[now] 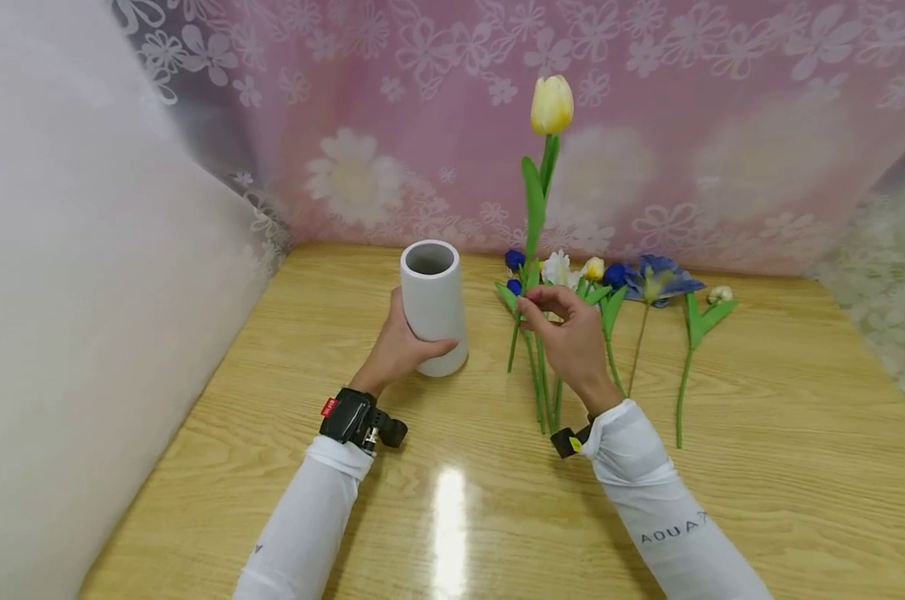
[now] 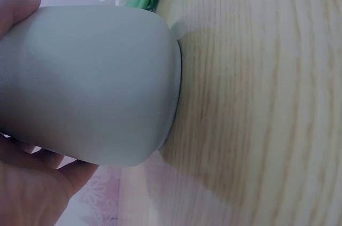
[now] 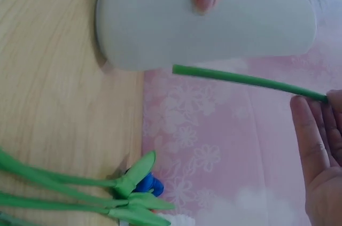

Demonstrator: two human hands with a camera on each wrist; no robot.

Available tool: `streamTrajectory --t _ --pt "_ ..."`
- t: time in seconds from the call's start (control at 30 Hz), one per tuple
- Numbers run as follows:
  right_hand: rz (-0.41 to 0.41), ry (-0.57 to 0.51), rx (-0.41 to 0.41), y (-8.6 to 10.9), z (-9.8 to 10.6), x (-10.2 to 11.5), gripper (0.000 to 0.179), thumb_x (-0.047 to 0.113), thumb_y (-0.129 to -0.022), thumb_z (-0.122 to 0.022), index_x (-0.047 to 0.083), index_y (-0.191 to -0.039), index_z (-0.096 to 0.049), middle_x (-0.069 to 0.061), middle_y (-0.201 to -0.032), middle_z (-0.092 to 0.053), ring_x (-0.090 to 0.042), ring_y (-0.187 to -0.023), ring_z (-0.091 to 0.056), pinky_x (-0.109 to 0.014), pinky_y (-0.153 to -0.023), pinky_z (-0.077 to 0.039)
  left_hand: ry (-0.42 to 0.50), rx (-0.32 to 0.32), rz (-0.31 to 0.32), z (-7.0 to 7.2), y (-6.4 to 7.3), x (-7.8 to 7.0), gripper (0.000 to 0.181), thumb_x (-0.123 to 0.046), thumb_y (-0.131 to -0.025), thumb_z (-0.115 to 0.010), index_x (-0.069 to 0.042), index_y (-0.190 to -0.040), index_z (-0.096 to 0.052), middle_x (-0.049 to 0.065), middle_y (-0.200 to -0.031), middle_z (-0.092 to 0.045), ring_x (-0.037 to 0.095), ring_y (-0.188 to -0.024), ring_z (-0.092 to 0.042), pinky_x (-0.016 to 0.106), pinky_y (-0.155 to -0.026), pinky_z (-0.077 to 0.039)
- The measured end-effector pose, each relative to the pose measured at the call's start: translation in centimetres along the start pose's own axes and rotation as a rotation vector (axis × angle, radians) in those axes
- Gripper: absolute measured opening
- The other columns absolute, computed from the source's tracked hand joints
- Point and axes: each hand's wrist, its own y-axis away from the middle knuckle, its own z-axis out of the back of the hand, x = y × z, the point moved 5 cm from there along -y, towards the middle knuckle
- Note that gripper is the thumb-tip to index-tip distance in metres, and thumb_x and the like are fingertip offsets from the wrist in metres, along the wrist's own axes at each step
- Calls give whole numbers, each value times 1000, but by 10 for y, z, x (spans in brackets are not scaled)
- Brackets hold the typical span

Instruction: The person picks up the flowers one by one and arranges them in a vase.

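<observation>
A white vase [image 1: 432, 317] stands upright on the wooden table, its round mouth facing up. My left hand [image 1: 403, 346] grips it from the left side, thumb across the front. In the left wrist view the vase [image 2: 101, 82] fills much of the picture, with fingers on both sides. My right hand [image 1: 568, 333] pinches the stem of a yellow-white tulip [image 1: 552, 104] between thumb and fingertips, to the right of the vase. The bloom is held high, well above the vase's mouth. In the right wrist view the stem's bare lower end [image 3: 181, 69] hangs close beside the vase wall.
Several artificial flowers lie behind and beside my right hand, among them a large blue flower [image 1: 658, 282], a white flower [image 1: 560, 271] and a small cream bud with leaves [image 1: 696, 329]. A pink floral curtain [image 1: 452, 167] hangs at the table's back edge; a white wall [image 1: 85, 292] rises left.
</observation>
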Motion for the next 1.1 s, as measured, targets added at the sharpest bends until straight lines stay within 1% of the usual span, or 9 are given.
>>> streamTrajectory --t 0.13,0.27,0.43,0.53,0.7,0.77,0.9,0.97,1.1 --pt "54 -52 -38 -8 -1 -8 12 -2 -89 -64 -10 -97 -62 -19 -92 -64 -17 -80 -66 -31 -66 -55 10 8 4 -1 0 1 98 -10 -69 -86 -16 -142 -21 9 -127 -45 26 -112 -49 47 -93 -40" --pt "118 -81 -73 -20 0 -6 13 0 -89 -66 -9 -97 -63 -15 -91 -64 -19 -78 -65 -32 -66 -55 13 11 -2 -2 -1 2 98 -11 -70 -86 -16 -142 -20 9 -127 -44 26 -112 -49 48 -93 -40" --pt "235 -112 -144 -37 3 16 12 -6 -87 -65 -12 -97 -62 -18 -89 -64 -17 -78 -66 -29 -66 -55 15 28 14 -2 -3 3 98 -11 -71 -85 -17 -142 -19 8 -128 -43 25 -112 -48 47 -93 -40" --pt "322 -126 -174 -48 3 33 10 -7 -88 -63 -13 -96 -61 -18 -88 -64 -17 -78 -66 -30 -66 -55 17 40 31 -1 -2 1 98 -11 -71 -85 -17 -142 -17 8 -129 -42 25 -113 -47 47 -94 -39" --pt "442 -151 -188 -65 0 59 7 -6 -88 -63 -9 -95 -62 -19 -87 -65 -22 -79 -66 -36 -69 -55 32 53 31 1 3 -15 97 -6 -72 -83 -9 -142 -16 15 -129 -42 31 -114 -46 50 -95 -38" --pt "464 -179 -189 -70 -2 66 7 -7 -88 -63 -10 -94 -62 -20 -87 -64 -25 -80 -66 -37 -70 -55 38 54 26 1 4 -19 96 -5 -72 -82 -8 -141 -17 16 -129 -42 32 -113 -47 51 -94 -38" --pt "463 -248 -188 -77 -8 74 8 -10 -86 -64 -12 -93 -61 -22 -87 -64 -28 -81 -66 -40 -71 -55 22 43 26 0 2 -9 96 -7 -71 -84 -13 -141 -18 11 -128 -43 27 -112 -48 47 -94 -39" --pt "440 -274 -187 -80 -10 76 7 -10 -86 -64 -11 -93 -62 -21 -87 -65 -28 -80 -66 -41 -71 -55 12 37 22 0 0 -2 97 -9 -71 -85 -15 -140 -18 8 -128 -44 25 -112 -48 46 -94 -40" --pt "359 -328 -179 -87 -15 76 7 -7 -86 -65 -6 -92 -65 -18 -87 -66 -26 -82 -67 -39 -73 -55 1 32 -1 1 -1 1 98 -12 -71 -85 -17 -141 -18 7 -127 -43 25 -111 -49 47 -93 -40"
